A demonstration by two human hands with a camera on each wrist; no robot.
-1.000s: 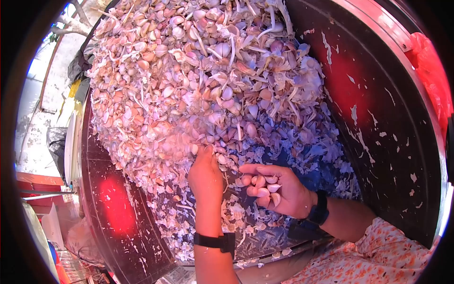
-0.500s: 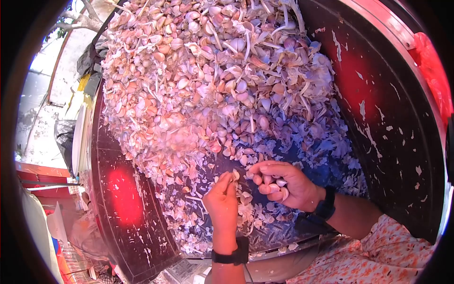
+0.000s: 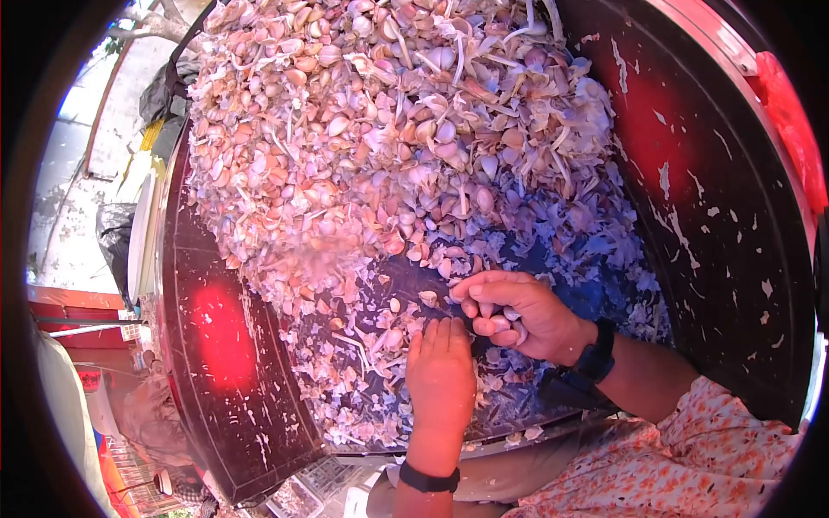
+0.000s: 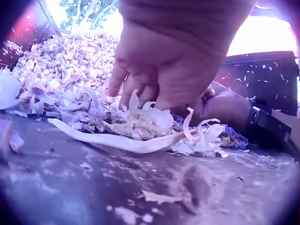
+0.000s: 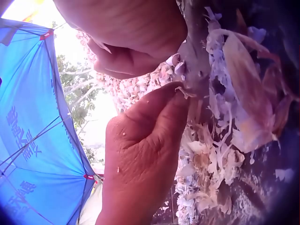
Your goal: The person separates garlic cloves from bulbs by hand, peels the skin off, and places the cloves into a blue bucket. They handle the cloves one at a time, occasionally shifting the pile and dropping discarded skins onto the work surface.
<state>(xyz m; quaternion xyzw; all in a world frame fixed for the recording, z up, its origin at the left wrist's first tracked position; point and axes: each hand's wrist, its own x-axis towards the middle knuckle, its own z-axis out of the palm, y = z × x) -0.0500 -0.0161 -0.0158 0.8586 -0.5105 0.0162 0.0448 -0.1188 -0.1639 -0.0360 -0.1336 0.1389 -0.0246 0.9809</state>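
In the head view my left hand [image 3: 442,375] reaches down to the tray floor, fingers fairly straight and close together. Its fingertips touch the loose garlic skins [image 4: 145,119] in the left wrist view. A small shred of skin [image 5: 185,92] shows at those fingertips in the right wrist view. My right hand [image 3: 540,319] curls around several garlic cloves [image 3: 509,321], partly hidden by its fingers. Two loose cloves, one of them a pale clove [image 3: 428,298], lie just beyond my left fingertips.
A large heap of garlic cloves and husks [image 3: 345,138] fills the far part of the dark tray [image 3: 717,259], whose high walls rise left and right. Skins and a dry stalk [image 4: 117,142] litter the near floor. A blue canopy [image 5: 37,117] stands beyond.
My left hand has drawn back from the heap's edge toward me and to the right. A clove once at its fingertips now lies on the floor. My right hand has closed more around its cloves.
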